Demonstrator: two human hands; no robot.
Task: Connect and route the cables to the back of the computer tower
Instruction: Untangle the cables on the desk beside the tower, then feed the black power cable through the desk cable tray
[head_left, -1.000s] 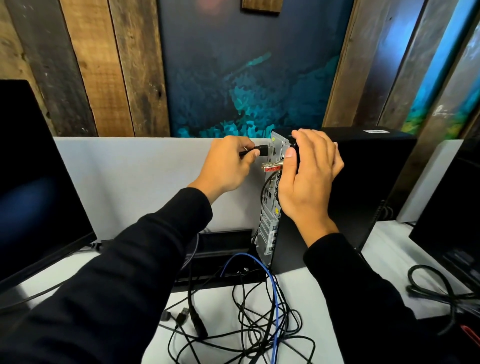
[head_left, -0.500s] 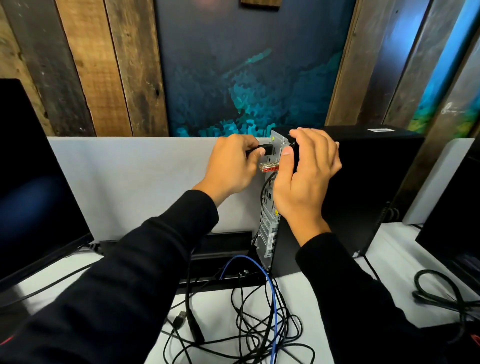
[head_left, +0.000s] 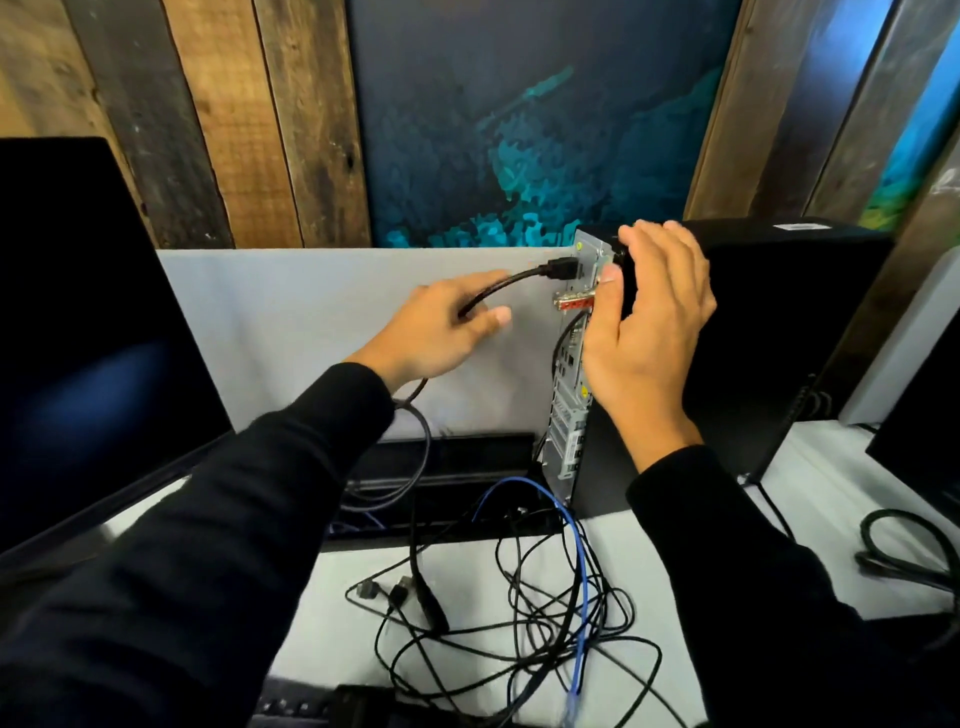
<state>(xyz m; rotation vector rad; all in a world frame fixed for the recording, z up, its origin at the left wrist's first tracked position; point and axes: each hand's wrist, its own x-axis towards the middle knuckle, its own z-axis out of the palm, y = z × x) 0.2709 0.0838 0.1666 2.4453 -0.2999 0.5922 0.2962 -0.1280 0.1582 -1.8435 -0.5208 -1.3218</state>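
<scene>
Since the earlier frame our left hand (head_left: 436, 332) has slid back from the plug and down the black cable (head_left: 519, 283), toward the middle of the frame, leaving the connector (head_left: 717, 268) sitting at the top of the rear panel (head_left: 569, 395) of the computer tower (head_left: 753, 353), which stands on the bench (head_left: 810, 499) at centre right. Our left fingers (head_left: 491, 317) are loosely curled round the cable. Our right hand (head_left: 649, 332) rests against the tower's top rear edge with its fingers straight and together, bracing the case.

We cannot tell from this angle whether the connector is fully seated; it may be only part way in. If so, any tug from the left hand as we route the cable could pull it out or lever it sideways in the port. Below, the blue cable (head_left: 579, 582) and the thin black leads (head_left: 519, 634) lie tangled on the bench, so dragging one could snag the others.
</scene>
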